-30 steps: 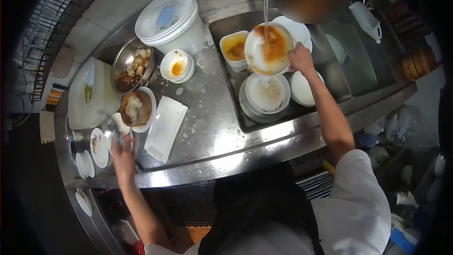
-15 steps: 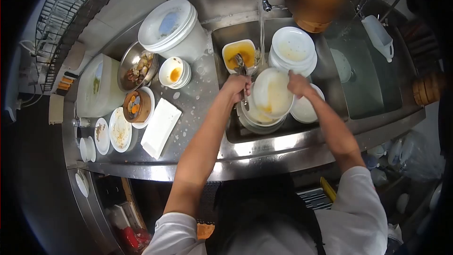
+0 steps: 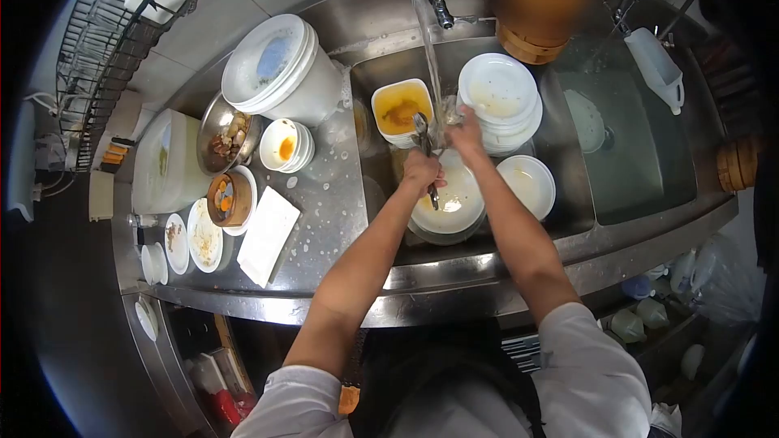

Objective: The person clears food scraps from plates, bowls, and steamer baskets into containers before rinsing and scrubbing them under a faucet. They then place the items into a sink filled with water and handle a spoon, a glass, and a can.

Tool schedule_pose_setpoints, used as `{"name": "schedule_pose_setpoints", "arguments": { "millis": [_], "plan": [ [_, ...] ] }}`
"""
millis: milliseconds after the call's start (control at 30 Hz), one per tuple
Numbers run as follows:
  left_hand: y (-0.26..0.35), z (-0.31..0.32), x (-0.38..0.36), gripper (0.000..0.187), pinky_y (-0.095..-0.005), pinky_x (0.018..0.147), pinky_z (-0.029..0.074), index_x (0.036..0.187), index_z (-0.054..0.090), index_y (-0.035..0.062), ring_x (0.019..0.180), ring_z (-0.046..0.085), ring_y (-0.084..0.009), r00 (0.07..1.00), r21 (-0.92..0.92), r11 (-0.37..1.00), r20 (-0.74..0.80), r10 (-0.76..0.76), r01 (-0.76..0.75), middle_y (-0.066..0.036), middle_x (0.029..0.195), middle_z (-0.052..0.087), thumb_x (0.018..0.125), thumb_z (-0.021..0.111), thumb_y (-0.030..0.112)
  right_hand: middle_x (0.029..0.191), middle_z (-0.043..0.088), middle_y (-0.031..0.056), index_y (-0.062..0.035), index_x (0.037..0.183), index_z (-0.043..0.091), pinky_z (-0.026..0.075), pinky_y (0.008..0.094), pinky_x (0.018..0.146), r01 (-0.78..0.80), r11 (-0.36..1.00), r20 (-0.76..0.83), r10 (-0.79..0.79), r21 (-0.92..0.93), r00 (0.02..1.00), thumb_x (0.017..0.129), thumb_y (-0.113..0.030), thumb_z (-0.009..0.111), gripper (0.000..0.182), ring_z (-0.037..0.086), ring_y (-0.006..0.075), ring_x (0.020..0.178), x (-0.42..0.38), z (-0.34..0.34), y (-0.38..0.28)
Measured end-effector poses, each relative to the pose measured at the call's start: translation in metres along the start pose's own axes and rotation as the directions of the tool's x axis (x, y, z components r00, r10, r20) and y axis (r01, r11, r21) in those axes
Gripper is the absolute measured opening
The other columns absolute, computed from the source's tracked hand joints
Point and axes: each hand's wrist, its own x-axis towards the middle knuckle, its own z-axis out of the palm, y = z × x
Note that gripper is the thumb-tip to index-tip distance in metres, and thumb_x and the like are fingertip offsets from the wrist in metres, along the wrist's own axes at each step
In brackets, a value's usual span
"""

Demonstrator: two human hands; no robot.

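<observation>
While water runs, left hand (image 3: 422, 169) grips spoon (image 3: 423, 134) under the faucet stream (image 3: 430, 57); right hand (image 3: 466, 131) curled beside it, grip unclear. Rinsing early: dirty plates (image 3: 199, 239) left, stacks in sink (image 3: 568, 219).

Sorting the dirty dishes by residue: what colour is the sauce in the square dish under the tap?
Orange-yellow, filling the white square dish; the head view shows it.
</observation>
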Motion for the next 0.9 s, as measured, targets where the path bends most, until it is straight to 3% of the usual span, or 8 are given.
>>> {"name": "schedule_pose_setpoints", "arguments": {
  "millis": [167, 200, 300, 333, 400, 433, 567, 900],
  "plan": [
    [0.009, -0.020, -0.001, 0.011, -0.0366, 0.046, 0.057, 0.091, 0.056, -0.0083, 0.060, 0.065, -0.0267, 0.972, -0.248, 0.957, 0.214, -0.095, 0.148, -0.018, 0.076, 0.061, 0.087, 0.047, -0.003, 0.092, 0.064, 0.0212, -0.0057, 0.098, 0.062, 0.048, 0.0448, 0.080, 0.168, 0.903, -0.174, -0.254, -0.396, 0.951, 0.087, -0.019, 0.049, 0.022, 0.061, 0.0402, 0.090, 0.012, 0.043, 0.031],
    [0.015, -0.029, 0.008, 0.011, -0.0372, 0.048, 0.057, 0.090, 0.055, -0.0096, 0.062, 0.066, -0.0286, 0.944, -0.113, 0.972, 0.285, -0.168, 0.207, -0.019, 0.076, 0.061, 0.088, 0.046, -0.003, 0.096, 0.062, 0.0244, -0.0077, 0.107, 0.061, 0.046, 0.0460, 0.084, 0.042, 0.919, -0.107, -0.091, -0.392, 0.990, 0.090, -0.021, 0.044, 0.027, 0.057, 0.0442, 0.092, 0.009, 0.038, 0.018],
    [0.017, -0.034, 0.025, 0.011, -0.0366, 0.048, 0.057, 0.089, 0.055, -0.0093, 0.064, 0.067, -0.0304, 0.936, 0.050, 0.992, 0.327, -0.129, 0.119, -0.020, 0.078, 0.062, 0.088, 0.046, -0.003, 0.098, 0.064, 0.0193, -0.0082, 0.113, 0.059, 0.046, 0.0473, 0.083, 0.118, 0.959, -0.104, -0.148, -0.257, 0.983, 0.093, -0.030, 0.046, 0.032, 0.060, 0.0427, 0.090, 0.010, 0.037, 0.020],
    [0.013, -0.027, 0.026, 0.011, -0.0373, 0.051, 0.056, 0.087, 0.057, -0.0093, 0.063, 0.067, -0.0333, 0.973, 0.061, 0.997, 0.223, -0.055, 0.042, -0.023, 0.082, 0.063, 0.085, 0.051, 0.000, 0.098, 0.065, 0.0170, -0.0064, 0.111, 0.058, 0.047, 0.0466, 0.080, -0.065, 0.997, -0.050, 0.067, 0.035, 0.997, 0.092, -0.029, 0.048, 0.031, 0.061, 0.0397, 0.087, 0.003, 0.034, 0.007],
    [0.018, -0.017, 0.033, 0.017, -0.0391, 0.058, 0.056, 0.094, 0.056, -0.0097, 0.071, 0.067, -0.0356, 0.951, 0.634, 0.732, 0.304, 0.063, -0.251, -0.025, 0.087, 0.064, 0.086, 0.052, 0.004, 0.097, 0.065, 0.0123, -0.0029, 0.108, 0.057, 0.049, 0.0451, 0.073, -0.454, 0.720, 0.227, 0.396, 0.525, 0.890, 0.092, -0.027, 0.053, 0.030, 0.063, 0.0337, 0.082, -0.024, 0.026, -0.038],
    [0.027, -0.012, 0.024, 0.021, -0.0400, 0.062, 0.056, 0.098, 0.056, -0.0100, 0.074, 0.067, -0.0367, 0.927, 0.815, 0.451, 0.363, 0.091, -0.364, -0.026, 0.089, 0.064, 0.086, 0.052, 0.007, 0.095, 0.065, 0.0105, -0.0021, 0.105, 0.058, 0.050, 0.0428, 0.071, -0.434, 0.754, 0.252, 0.354, 0.492, 0.901, 0.090, -0.025, 0.056, 0.027, 0.063, 0.0301, 0.080, -0.030, 0.027, -0.036],
    [-0.002, 0.012, 0.011, 0.036, -0.0432, 0.077, 0.052, 0.113, 0.047, -0.0056, 0.091, 0.064, -0.0374, 0.869, 0.803, 0.499, 0.046, 0.493, -0.326, -0.025, 0.105, 0.060, 0.085, 0.054, 0.016, 0.083, 0.063, 0.0122, 0.0000, 0.091, 0.059, 0.053, 0.0335, 0.069, -0.527, 0.685, 0.389, 0.366, 0.502, 0.846, 0.084, -0.012, 0.063, 0.015, 0.062, 0.0224, 0.076, -0.023, 0.019, -0.005],
    [-0.011, -0.003, -0.004, 0.034, -0.0430, 0.090, 0.047, 0.106, 0.055, -0.0082, 0.107, 0.054, -0.0405, 0.824, 0.793, 0.381, 0.250, 0.508, -0.475, -0.029, 0.112, 0.056, 0.075, 0.057, 0.006, 0.101, 0.065, 0.0124, -0.0022, 0.097, 0.062, 0.051, 0.0367, 0.085, -0.796, 0.480, 0.765, 0.331, 0.367, 0.552, 0.088, -0.022, 0.061, 0.022, 0.062, 0.0235, 0.091, -0.025, 0.016, 0.019]
  ]
}}
